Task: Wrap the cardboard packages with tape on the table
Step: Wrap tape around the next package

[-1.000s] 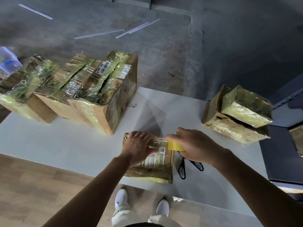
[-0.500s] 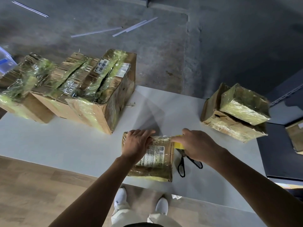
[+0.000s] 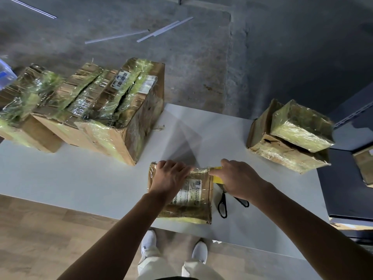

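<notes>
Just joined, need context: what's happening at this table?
A person is taping a small flat cardboard package on the white table. The left hand presses it down; the right hand grips a yellow tape roll at its right edge. Black-handled scissors lie beside it. Wrapped cardboard boxes sit left and right.

Your black scissors (image 3: 223,194) lie flat, handles toward you. Farther off, pale strips (image 3: 117,37) lie scattered on the concrete floor (image 3: 201,67). Your white shoes (image 3: 149,242) stand on wood flooring (image 3: 40,229).
</notes>
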Demonstrator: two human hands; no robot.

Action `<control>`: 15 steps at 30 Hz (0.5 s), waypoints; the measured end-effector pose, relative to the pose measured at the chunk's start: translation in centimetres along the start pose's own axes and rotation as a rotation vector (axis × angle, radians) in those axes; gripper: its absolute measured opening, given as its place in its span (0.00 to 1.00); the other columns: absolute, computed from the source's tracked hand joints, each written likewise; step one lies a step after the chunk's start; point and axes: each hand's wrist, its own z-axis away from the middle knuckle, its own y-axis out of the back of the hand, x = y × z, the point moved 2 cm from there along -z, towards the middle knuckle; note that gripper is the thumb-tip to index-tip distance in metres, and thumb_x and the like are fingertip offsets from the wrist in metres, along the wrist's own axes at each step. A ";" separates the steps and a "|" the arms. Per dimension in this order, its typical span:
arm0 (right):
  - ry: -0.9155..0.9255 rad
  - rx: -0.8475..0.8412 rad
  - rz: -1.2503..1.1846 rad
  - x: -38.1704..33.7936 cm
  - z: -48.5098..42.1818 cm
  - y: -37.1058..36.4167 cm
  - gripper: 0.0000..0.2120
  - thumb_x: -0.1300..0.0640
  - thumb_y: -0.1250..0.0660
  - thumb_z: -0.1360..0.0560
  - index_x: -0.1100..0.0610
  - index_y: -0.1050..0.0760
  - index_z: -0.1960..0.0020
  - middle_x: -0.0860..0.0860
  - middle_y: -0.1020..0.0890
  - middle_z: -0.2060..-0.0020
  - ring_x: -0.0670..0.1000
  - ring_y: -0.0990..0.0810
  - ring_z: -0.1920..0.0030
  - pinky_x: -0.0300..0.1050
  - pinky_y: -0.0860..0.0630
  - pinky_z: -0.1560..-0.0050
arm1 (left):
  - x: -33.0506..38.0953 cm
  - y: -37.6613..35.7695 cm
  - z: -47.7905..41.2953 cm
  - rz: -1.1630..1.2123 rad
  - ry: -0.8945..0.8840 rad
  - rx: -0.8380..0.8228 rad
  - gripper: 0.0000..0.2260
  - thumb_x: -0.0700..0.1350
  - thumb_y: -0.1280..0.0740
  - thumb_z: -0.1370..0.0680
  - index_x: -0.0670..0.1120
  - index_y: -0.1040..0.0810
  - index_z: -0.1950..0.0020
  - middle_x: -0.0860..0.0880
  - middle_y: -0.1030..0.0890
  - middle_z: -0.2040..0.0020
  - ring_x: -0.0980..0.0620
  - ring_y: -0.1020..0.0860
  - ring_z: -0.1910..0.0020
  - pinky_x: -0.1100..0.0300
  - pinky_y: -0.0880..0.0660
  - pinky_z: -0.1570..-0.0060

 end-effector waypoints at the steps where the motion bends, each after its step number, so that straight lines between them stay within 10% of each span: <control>1: 0.004 0.019 0.009 -0.1 0.0 -0.1 0.23 0.63 0.41 0.24 0.47 0.30 0.31 0.51 0.34 0.58 0.52 0.27 0.60 0.42 0.36 0.63 | 0.0 0.0 0.0 -0.002 -0.014 -0.006 0.10 0.47 0.36 0.24 0.52 0.19 0.46 0.54 0.18 0.56 0.48 0.22 0.62 0.55 0.30 0.61; 8: 0.017 0.080 0.070 0.2 0.1 -1.0 0.20 0.66 0.24 0.45 0.51 0.16 0.56 0.51 0.30 0.72 0.48 0.34 0.78 0.34 0.56 0.74 | 1.0 0.6 -2.2 -0.162 0.003 -0.207 0.21 0.56 0.48 0.20 0.49 0.19 0.56 0.52 0.19 0.65 0.49 0.23 0.64 0.56 0.31 0.62; 15: 0.041 0.157 0.073 0.2 0.1 -1.2 0.18 0.66 0.24 0.45 0.51 0.16 0.57 0.51 0.31 0.72 0.49 0.32 0.78 0.36 0.50 0.74 | 1.1 0.2 -2.4 0.097 -0.109 -0.258 0.09 0.44 0.26 0.28 0.47 0.18 0.49 0.51 0.15 0.59 0.50 0.19 0.63 0.60 0.25 0.63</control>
